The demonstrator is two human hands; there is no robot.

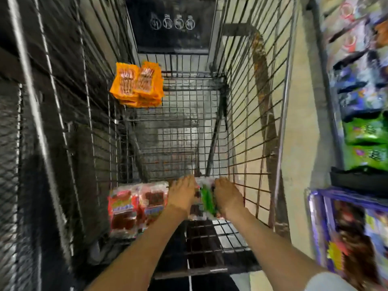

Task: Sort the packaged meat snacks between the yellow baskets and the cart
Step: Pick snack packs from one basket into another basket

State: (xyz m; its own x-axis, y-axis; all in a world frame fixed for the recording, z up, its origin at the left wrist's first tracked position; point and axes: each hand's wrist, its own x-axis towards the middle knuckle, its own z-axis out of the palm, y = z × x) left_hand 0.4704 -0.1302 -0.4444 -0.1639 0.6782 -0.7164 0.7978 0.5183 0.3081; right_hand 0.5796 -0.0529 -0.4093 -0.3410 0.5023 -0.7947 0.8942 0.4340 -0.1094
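Left grip and right grip are open hands. Their stretched fingers press on the two sides of the green-labelled packs, which lie between them at the near end of the cart. Red packs lie in the cart's near left corner, just beside the left grip. Orange packs are stacked in its far left corner. Snack bags fill a shelf outside its right wall.

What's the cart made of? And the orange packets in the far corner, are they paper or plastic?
The cart looks like metal: thin grey wires crossed into a grid, mostly dull with a few bright glints. The orange packets look like plastic film: smooth and a bit shiny, with a clear window showing the sticks inside. The picture is blurry, so both are best guesses.
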